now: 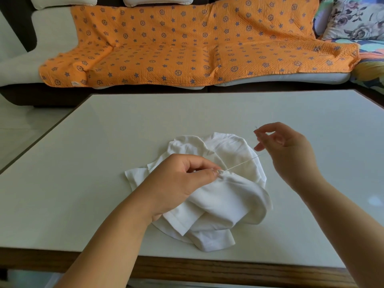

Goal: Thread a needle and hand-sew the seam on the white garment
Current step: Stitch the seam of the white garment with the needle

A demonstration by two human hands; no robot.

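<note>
A crumpled white garment (pixel 224 200) lies on the pale table (pixel 104 163) in front of me. My left hand (pixel 178 183) pinches a gathered fold of the garment between thumb and forefinger. A thin white thread (pixel 243 163) runs taut from that fold up and to the right. My right hand (pixel 284 150) is raised above the table to the right of the garment and pinches a thin needle (pixel 257 129) at its fingertips, with the thread passing under its fingers.
The table's wooden front edge (pixel 207 269) is close to me. Beyond the table stands a sofa covered with an orange patterned blanket (pixel 187 44). A floral cushion (pixel 353 17) sits at the far right.
</note>
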